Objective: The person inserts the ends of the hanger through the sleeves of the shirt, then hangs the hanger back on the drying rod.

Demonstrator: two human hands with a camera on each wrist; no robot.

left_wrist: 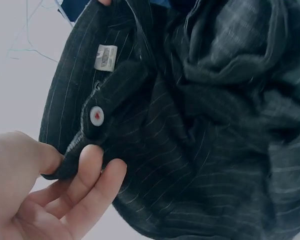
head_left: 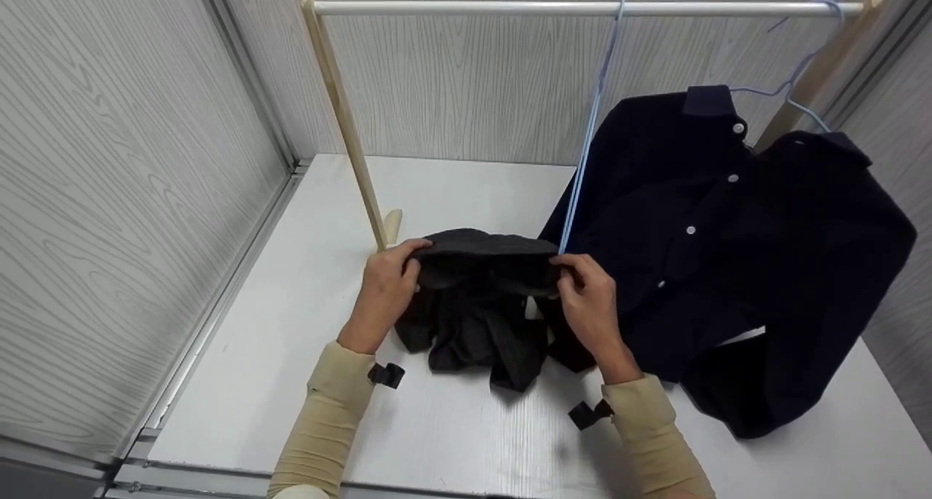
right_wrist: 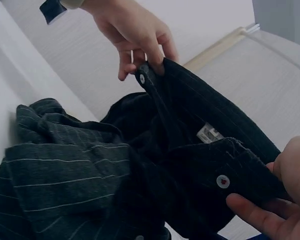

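A dark pinstriped garment hangs bunched between both hands, its lower folds close over the white table. My left hand pinches one end of its band, thumb on one side and fingers on the other. At the opposite end, my right hand pinches the band between thumb and fingers. A white label shows inside the band. Close to my left fingers is a button with a red centre, and another button sits by my right fingers.
A rack with a white rail and wooden posts stands on the white table. From the rail hang a blue hanger, seen edge-on beside my right hand, and a navy shirt on another blue hanger.
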